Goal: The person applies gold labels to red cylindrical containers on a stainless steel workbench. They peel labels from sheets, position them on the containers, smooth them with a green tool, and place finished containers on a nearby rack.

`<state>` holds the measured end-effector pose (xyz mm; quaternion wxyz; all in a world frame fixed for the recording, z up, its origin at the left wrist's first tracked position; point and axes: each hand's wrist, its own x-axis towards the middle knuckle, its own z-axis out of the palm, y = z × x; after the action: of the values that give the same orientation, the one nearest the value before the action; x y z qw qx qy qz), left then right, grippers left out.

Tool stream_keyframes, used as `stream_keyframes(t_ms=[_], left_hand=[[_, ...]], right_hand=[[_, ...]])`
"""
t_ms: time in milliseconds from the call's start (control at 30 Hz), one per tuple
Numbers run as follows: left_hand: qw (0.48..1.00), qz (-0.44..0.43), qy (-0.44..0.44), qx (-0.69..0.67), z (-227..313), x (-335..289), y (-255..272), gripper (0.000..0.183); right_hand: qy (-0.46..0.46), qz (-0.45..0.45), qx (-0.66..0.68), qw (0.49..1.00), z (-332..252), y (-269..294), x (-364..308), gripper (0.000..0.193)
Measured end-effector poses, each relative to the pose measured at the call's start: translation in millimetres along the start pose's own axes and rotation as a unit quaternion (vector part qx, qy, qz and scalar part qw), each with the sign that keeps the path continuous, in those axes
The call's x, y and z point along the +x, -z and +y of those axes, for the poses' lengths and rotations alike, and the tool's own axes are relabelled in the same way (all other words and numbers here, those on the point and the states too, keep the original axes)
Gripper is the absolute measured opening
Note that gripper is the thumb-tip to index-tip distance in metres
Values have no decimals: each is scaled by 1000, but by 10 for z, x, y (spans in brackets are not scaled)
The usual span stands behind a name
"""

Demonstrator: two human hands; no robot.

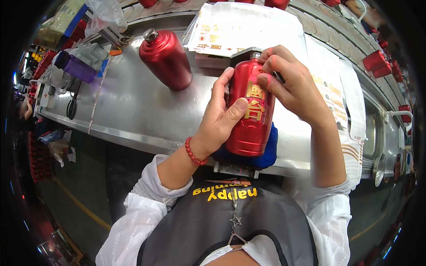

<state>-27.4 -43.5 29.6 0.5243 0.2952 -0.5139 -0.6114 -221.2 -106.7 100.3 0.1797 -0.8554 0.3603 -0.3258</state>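
Note:
A glossy red bottle (pixel 246 141) with large gold lettering lies tilted on a blue cloth (pixel 271 147) at the bench's near edge, its clear neck pointing away from me. My left hand (pixel 217 116) is closed around its left side, the thumb across the front. At the bottle's upper right shoulder, my right hand (pixel 293 86) has thumb and fingers curled together in a pinch. Whatever sits between those fingertips is too small or hidden to name. A second red bottle (pixel 165 60), with no lettering showing, stands on the metal bench (pixel 128 104) to the left.
White sheets printed in gold (pixel 248 26) are stacked behind the bottle, with more sheets (pixel 333 91) on the right. A purple drinking bottle (pixel 79 67) and a clear plastic bag (pixel 104 17) are at the left. Beyond runs a slatted conveyor (pixel 330 34) carrying red bottles (pixel 377 63).

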Motion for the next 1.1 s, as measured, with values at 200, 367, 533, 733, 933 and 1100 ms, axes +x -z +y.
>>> stream_keyframes(t_ms=[200,367,533,733,933,1100], left_hand=[[1000,-3,9,0,-56,6,37,69],[1000,-5,4,8,-44,15,42,68],[1000,-2,21,7,18,1,14,75],[998,13,17,57,-25,5,12,95],[995,13,7,104,-75,2,41,94],[998,12,9,65,-45,9,11,91]], right_hand=[[-5,-10,-5,1000,20,2,-11,15],[-12,-1,14,1000,1,-4,-1,15],[-13,14,36,999,-7,-16,11,15],[4,18,29,999,1,-14,19,15],[-12,22,44,999,-17,-16,6,17],[-71,33,44,996,-35,9,-43,24]])
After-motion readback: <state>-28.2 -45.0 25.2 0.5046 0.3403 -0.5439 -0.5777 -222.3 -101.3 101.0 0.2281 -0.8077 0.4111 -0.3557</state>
